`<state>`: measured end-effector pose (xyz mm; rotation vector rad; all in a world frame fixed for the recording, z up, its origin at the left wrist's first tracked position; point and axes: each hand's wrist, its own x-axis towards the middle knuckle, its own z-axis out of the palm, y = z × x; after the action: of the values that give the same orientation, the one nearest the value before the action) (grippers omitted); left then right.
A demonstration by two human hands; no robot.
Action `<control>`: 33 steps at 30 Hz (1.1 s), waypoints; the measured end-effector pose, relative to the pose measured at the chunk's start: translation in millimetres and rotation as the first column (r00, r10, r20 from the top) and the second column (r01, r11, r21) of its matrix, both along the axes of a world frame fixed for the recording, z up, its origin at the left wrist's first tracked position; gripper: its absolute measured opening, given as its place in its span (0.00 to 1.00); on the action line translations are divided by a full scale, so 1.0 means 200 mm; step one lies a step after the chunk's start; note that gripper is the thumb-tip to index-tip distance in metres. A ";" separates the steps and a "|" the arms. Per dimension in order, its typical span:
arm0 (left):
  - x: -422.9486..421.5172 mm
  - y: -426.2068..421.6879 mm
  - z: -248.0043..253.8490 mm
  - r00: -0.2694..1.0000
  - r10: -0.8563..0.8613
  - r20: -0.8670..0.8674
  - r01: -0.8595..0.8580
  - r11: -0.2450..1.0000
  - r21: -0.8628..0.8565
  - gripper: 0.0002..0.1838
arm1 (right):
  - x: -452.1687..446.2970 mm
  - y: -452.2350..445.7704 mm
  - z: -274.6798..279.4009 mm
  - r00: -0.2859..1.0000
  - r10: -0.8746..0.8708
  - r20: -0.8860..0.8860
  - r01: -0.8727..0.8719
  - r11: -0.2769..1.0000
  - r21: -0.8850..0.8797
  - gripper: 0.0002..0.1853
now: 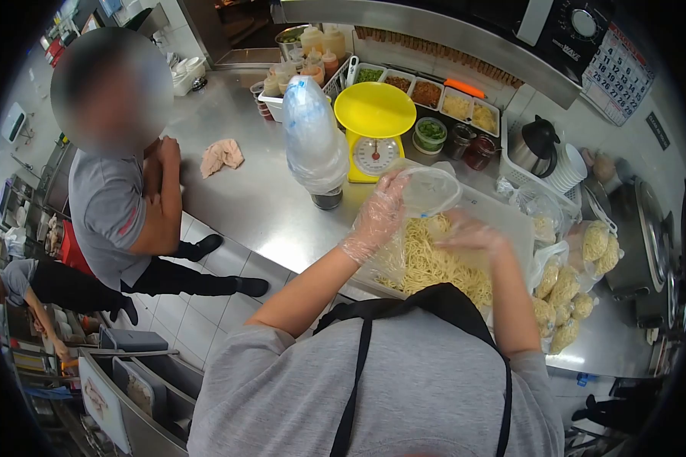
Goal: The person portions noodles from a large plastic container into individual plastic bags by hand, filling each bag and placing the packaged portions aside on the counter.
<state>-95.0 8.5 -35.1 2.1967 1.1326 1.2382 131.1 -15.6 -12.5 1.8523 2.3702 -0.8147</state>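
My left hand (381, 213), in a clear plastic glove, grips the rim of a clear plastic bag (432, 192) whose mouth is spread wide. The bag hangs over a large translucent tub (503, 218) of yellow noodles (442, 263). My right hand (472, 232), also gloved, is beside the bag's mouth, just over the noodles. Motion smears its fingers, so I cannot make out whether they hold any strands. Behind the tub stands a yellow dial scale (375, 129). To its left is a tall stack of clear plastic bags (312, 145) over a dark base.
Bagged noodle portions (562, 301) lie right of the tub. Trays of toppings (427, 94), a lidded green-filled tub (430, 135) and dark jars (478, 152) line the back. A crumpled cloth (222, 157) rests on the counter's left. A co-worker (118, 198) stands at left, arms folded.
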 end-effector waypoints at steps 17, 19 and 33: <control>0.08 0.00 0.07 0.991 -0.063 -0.117 0.057 0.997 -0.053 0.27 | 0.23 -0.28 0.79 0.282 0.099 -0.954 0.337 0.921 0.195 0.35; 0.14 -0.03 0.13 0.965 -0.205 -0.164 0.143 0.935 -0.325 0.28 | 0.12 -0.31 0.81 0.246 0.120 -0.962 0.397 0.893 0.213 0.34; 0.27 -0.01 -0.14 0.888 -0.411 -0.207 0.339 0.889 -0.309 0.39 | -0.06 -0.14 -0.12 0.946 -0.115 -0.303 0.136 0.989 0.051 0.22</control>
<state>-41.9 6.6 -62.6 2.2745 0.8403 0.6014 118.7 -42.8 -37.1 2.0579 2.5002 -1.1107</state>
